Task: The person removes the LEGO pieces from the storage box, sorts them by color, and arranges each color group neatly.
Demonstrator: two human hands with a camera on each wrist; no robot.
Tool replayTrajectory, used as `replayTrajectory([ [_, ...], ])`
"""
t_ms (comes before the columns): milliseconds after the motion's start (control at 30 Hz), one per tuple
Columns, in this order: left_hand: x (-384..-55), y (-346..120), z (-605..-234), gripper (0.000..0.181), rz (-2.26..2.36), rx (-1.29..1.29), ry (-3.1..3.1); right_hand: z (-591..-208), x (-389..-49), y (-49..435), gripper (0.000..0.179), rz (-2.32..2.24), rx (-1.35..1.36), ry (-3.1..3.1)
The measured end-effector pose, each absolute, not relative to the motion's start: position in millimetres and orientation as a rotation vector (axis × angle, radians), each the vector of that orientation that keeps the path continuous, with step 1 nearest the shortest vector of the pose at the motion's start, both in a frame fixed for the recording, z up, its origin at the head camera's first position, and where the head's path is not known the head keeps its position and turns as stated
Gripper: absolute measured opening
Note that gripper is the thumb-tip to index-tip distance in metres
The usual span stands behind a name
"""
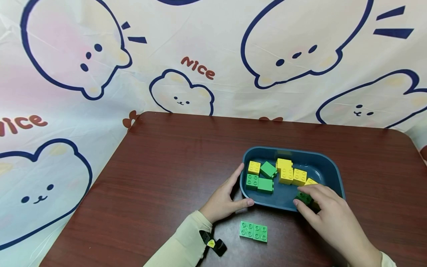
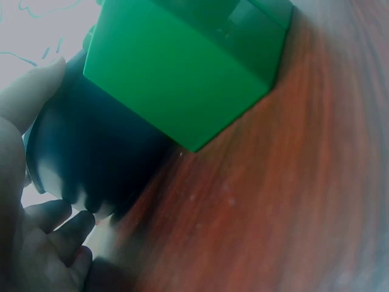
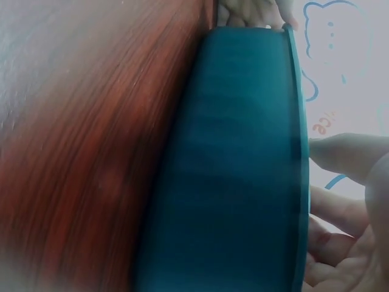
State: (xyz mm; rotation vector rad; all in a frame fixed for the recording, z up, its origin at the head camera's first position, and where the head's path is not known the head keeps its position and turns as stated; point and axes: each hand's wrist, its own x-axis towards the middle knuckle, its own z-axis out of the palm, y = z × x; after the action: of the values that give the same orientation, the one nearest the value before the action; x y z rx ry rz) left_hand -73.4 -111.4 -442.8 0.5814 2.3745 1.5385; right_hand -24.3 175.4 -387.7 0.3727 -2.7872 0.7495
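Note:
My left hand (image 1: 224, 202) holds the left end of a dark blue tray (image 1: 281, 196), its thumb at the front corner and its fingers along the side. Inside the tray, near its right front, my right hand (image 1: 330, 213) pinches a dark green building block (image 1: 303, 198); its fingers partly cover that block and a yellow block (image 1: 311, 181) behind it. The right wrist view shows the tray's outer wall (image 3: 243, 152), which hides the pinched block. Two green blocks (image 1: 253, 231) sit end to end on the table in front of the tray, looming large in the left wrist view.
Several green blocks (image 1: 265, 185) and one yellow block (image 1: 254, 167) lie at the tray's left. More yellow blocks (image 1: 286, 175) stand in its middle. The tray rests on a brown wooden table (image 1: 166, 167), whose far edge meets a cartoon-printed sheet (image 1: 227, 55).

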Motion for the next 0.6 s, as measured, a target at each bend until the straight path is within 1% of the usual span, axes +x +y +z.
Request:
replayTrajectory([
  [200,-73.7,-111.5,-443.3,0.099,1.543,0.585,2.37,-390.6,-26.9,177.6,0.031,0.749,0.343,-2.817],
  [600,-73.9,-111.5,-443.2,0.099,1.534,0.581,2.38,-394.6,-28.6,178.2,0.034,0.732,0.371,-2.777],
])
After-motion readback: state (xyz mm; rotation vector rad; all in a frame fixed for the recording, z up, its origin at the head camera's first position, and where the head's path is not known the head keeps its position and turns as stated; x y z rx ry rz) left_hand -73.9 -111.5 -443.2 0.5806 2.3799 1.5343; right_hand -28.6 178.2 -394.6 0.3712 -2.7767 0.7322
